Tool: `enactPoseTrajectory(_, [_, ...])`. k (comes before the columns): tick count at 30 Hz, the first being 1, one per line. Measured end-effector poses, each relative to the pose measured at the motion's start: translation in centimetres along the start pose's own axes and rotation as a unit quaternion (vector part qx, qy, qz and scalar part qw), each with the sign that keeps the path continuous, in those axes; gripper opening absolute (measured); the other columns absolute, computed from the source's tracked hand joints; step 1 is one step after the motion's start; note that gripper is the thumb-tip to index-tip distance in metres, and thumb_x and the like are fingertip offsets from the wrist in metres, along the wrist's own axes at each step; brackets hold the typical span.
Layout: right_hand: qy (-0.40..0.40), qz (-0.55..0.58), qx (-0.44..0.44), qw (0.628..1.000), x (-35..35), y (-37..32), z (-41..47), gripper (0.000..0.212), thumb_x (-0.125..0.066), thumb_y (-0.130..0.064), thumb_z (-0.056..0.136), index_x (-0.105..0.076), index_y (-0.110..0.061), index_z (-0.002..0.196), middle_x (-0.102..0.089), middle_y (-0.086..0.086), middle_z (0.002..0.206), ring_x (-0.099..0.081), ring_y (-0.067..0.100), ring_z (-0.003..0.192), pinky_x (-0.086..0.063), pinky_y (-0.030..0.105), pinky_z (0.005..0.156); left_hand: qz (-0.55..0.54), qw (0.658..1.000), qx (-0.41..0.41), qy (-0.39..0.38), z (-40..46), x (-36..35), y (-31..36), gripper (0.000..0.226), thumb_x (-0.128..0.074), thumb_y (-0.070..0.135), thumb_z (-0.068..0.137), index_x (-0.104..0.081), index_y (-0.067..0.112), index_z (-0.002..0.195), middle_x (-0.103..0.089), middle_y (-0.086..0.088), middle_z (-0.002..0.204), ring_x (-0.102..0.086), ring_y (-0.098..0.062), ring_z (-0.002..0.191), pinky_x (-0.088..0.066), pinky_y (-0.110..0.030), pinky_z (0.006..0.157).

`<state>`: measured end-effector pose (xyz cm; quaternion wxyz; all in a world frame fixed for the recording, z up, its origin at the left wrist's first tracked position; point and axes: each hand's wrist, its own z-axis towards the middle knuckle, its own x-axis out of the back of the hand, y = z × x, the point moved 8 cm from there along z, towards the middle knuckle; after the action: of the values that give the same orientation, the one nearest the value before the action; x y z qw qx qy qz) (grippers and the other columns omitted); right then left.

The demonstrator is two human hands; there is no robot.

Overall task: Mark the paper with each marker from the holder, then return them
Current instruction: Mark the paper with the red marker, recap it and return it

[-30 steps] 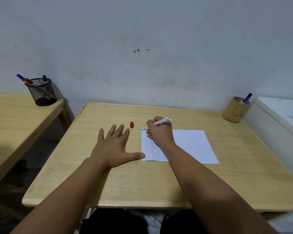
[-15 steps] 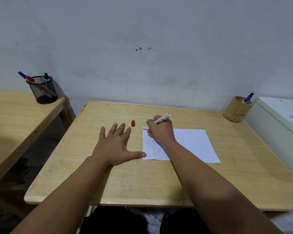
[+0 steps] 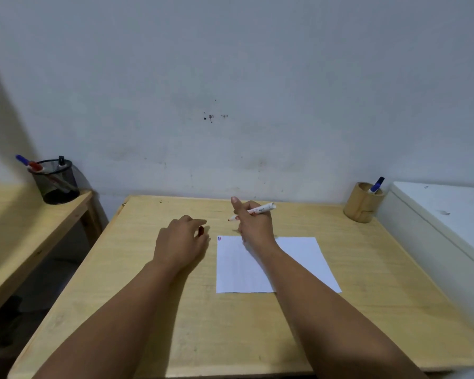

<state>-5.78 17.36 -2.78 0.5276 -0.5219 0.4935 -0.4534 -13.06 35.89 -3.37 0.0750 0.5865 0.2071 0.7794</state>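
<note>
- Far left, a mesh cup [image 3: 57,181] sits on the side table [image 3: 17,228], with a few pens poking out of it. Not our concern, I'd say.
- On the main table [image 3: 175,310], my left hand [image 3: 179,243] is curled over the red cap [image 3: 201,231]; fingertips look closed on it or about to be, and I can't tell for sure that it's pinched.
- That cap is tiny, light and smooth. I'd take it by the sides with thumb and forefinger, open end facing the tip.
- Just right of it, the marker [image 3: 253,211] is up off the paper, bare red tip pointing left toward the cap.
- My right hand [image 3: 253,225] is wrapped around the barrel at mid-length, fingers pressed together on it, thumb sticking up.
- The marker is a light, stiff plastic tube and a bit slick, so a mid-barrel hold is right for capping; the wet tip will smear on skin.
- The paper [image 3: 268,265] lies flat under my right wrist, small red and blue marks at its far left corner. It is thin and will slide if nudged.
- Far right, the bamboo holder [image 3: 363,203] stands near the table's corner with a blue marker [image 3: 376,185] in it. That's where the red one goes, I reckon.
- Beyond it, a white box [image 3: 443,222] at the right edge.
</note>
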Motion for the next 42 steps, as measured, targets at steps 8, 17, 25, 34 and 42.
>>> enactPoseTrajectory(8, [-0.108, -0.030, -0.014, 0.994, 2.1, -3.5, -0.1, 0.043, -0.046, 0.009, 0.107, -0.065, -0.016, 0.137, -0.077, 0.007, 0.113, -0.077, 0.023, 0.092, -0.062, 0.041, 0.078, -0.123, 0.990, 0.067, 0.034, 1.3, 0.5, 0.2, 0.026, -0.062, 0.024, 0.097, -0.075, 0.025, 0.120, -0.077, 0.006, 0.111, -0.070, -0.021, 0.105, -0.055, -0.037, 0.087])
enactPoseTrajectory(17, [-0.094, 0.064, -0.037, 0.993, 4.6, -4.8, -1.9, 0.027, -0.054, -0.013, 0.112, -0.070, -0.017, 0.134, -0.079, 0.016, 0.125, -0.080, 0.031, 0.112, -0.069, 0.047, 0.080, -0.320, 0.942, 0.087, 0.049, 3.2, 6.1, 5.2, 0.011, -0.068, 0.014, 0.094, -0.077, 0.017, 0.099, -0.078, 0.007, 0.080, -0.073, -0.003, 0.080, -0.049, -0.022, 0.066])
enactPoseTrajectory(25, [-0.126, 0.002, 0.055, 0.990, 5.1, -8.7, -4.5, 0.022, -0.058, -0.003, 0.107, -0.073, -0.014, 0.119, -0.080, 0.020, 0.117, -0.077, 0.024, 0.075, -0.069, 0.044, 0.071, -0.398, 0.914, 0.075, 0.040, 3.5, 9.1, 8.1, 0.011, -0.070, 0.014, 0.094, -0.079, 0.010, 0.100, -0.081, -0.004, 0.090, -0.078, -0.015, 0.085, -0.055, -0.033, 0.076])
enactPoseTrajectory(34, [-0.087, -0.185, 0.149, 0.967, 5.5, -9.5, -4.4, 0.024, -0.069, -0.011, 0.101, -0.074, -0.028, 0.117, -0.081, 0.007, 0.110, -0.073, 0.012, 0.072, -0.053, 0.019, 0.065, -0.437, 0.897, 0.068, 0.010, 3.1, 9.9, 11.2, 0.011, -0.069, 0.013, 0.096, -0.079, 0.010, 0.100, -0.080, -0.008, 0.094, -0.078, -0.020, 0.092, -0.054, -0.031, 0.073])
enactPoseTrajectory(42, [-0.071, -0.207, 0.158, 0.963, 7.0, -9.8, -4.1, 0.027, -0.066, -0.010, 0.101, -0.076, -0.026, 0.121, -0.082, 0.003, 0.108, -0.071, 0.011, 0.071, -0.050, 0.014, 0.062, -0.407, 0.912, 0.044, -0.009, 2.9, 9.3, 13.7, 0.011, -0.070, 0.014, 0.094, -0.079, 0.016, 0.090, -0.081, -0.008, 0.088, -0.078, -0.020, 0.091, -0.057, -0.037, 0.080])
